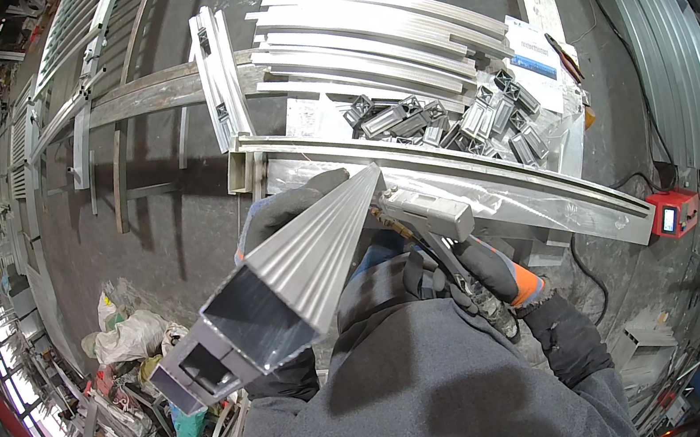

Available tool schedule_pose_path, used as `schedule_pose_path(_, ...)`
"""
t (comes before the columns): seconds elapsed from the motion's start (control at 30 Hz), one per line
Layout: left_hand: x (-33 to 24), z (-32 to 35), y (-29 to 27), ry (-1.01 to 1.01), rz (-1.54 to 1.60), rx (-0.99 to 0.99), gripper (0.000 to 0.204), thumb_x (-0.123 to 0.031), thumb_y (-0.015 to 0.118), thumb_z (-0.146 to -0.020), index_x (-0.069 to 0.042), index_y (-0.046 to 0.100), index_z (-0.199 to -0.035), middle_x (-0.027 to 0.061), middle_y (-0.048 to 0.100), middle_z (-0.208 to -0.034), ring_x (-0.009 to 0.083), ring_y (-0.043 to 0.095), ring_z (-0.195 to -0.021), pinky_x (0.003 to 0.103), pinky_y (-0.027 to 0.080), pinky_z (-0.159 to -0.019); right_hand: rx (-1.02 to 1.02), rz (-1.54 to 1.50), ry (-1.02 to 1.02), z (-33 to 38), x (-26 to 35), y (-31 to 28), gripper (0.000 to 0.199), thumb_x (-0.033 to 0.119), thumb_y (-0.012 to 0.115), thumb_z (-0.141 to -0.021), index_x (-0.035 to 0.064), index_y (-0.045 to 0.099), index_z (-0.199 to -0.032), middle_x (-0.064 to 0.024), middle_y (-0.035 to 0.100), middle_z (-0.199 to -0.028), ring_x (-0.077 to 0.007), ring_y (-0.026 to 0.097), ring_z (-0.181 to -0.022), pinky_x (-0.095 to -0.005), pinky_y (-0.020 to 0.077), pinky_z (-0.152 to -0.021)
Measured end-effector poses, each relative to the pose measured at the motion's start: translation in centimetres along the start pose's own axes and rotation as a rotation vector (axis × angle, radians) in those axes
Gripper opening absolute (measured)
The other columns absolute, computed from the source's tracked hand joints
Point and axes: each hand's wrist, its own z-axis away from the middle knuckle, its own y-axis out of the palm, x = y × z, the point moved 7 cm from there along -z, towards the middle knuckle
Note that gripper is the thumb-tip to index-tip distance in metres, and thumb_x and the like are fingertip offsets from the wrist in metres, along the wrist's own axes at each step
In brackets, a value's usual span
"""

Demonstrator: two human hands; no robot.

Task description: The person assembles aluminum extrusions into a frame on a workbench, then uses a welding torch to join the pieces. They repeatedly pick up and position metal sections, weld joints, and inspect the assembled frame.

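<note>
My left hand (285, 212), in a grey glove, is closed on the far side of a ribbed hollow aluminium profile (315, 255). Its open square end faces up toward me, with a smaller rectangular section alongside. The profile partly hides the fingers. In my right hand (490, 270), gloved in grey with an orange cuff, is what looks like a welding gun (430, 213) with a boxy grey head. Its copper-coloured tip points toward the profile's far end, close beside it; whether they touch I cannot tell. Behind both hands runs a long aluminium beam (450, 164).
Small metal connector blocks (479, 120) lie heaped beyond the beam. Long aluminium strips (369, 37) are stacked behind, near red-handled pliers (565, 59). A red box (676, 213) with a screen stands right, by a black cable (590, 274). Bags and scrap (130, 339) fill the lower left.
</note>
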Motion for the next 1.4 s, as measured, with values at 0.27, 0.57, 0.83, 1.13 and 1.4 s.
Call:
schedule_pose_path(0.27, 0.7, 0.2, -0.2, -0.001, -0.011, -0.022, 0.039, -0.037, 0.068, -0.099, 0.001, 0.07, -0.105, 0.0083, 0.067, -0.085, 0.0144, 0.061, -0.073, 0.031, 0.048, -0.062, -0.048, 0.327, -0.173, 0.2, 0.0, -0.6, 0.038, 0.019, 0.05, -0.109, -0.0031, 0.059, -0.138, -0.0114, 0.062, -0.128, -0.0196, 0.058, -0.113, -0.0336, 0.0488, -0.099)
schedule_pose_path(0.57, 0.7, 0.7, -0.1, 0.021, -0.148, 0.017, 0.03, -0.025, 0.067, -0.101, 0.002, 0.069, -0.113, 0.0101, 0.068, -0.094, 0.0164, 0.062, -0.082, 0.033, 0.05, -0.068, -0.038, 0.146, -0.033, 0.9, 0.3, 0.3, 0.055, 0.026, 0.054, -0.11, 0.0035, 0.041, -0.159, -0.0063, 0.062, -0.123, -0.011, 0.061, -0.099, -0.0265, 0.0507, -0.086)
schedule_pose_path(0.83, 0.3, -2.2, 0.3, 0.155, 0.137, -0.279, 0.017, -0.01, 0.075, -0.096, 0.002, 0.076, -0.108, 0.01, 0.076, -0.092, 0.018, 0.072, -0.081, 0.033, 0.058, -0.069, -0.084, 0.475, -0.408, 3.0, 4.1, 2.2, 0.053, 0.014, 0.058, -0.106, 0.0029, 0.044, -0.156, -0.0111, 0.064, -0.132, -0.0224, 0.061, -0.125, -0.0348, 0.0465, -0.109)
schedule_pose_path(1.13, -1.7, -4.1, 2.6, 0.058, -0.112, -0.221, 0.012, -0.01, 0.078, -0.094, 0.0, 0.078, -0.1, 0.009, 0.078, -0.08, 0.0191, 0.078, -0.074, 0.034, 0.061, -0.064, -0.187, 0.792, -0.565, 1.5, 4.1, 4.7, 0.055, 0.012, 0.07, -0.097, -0.0027, 0.051, -0.146, -0.0222, 0.067, -0.119, -0.0377, 0.069, -0.104, -0.0427, 0.0539, -0.09)
schedule_pose_path(1.4, -2.4, -3.0, 3.6, 0.054, -0.054, -0.272, 0.016, -0.003, 0.064, -0.099, 0.007, 0.071, -0.089, 0.0077, 0.069, -0.068, 0.0152, 0.065, -0.062, 0.032, 0.052, -0.061, -0.224, 0.807, -0.496, 0.9, 3.2, 5.2, 0.057, 0.015, 0.071, -0.098, -0.0017, 0.049, -0.148, -0.0224, 0.068, -0.122, -0.037, 0.069, -0.107, -0.0417, 0.0535, -0.091)
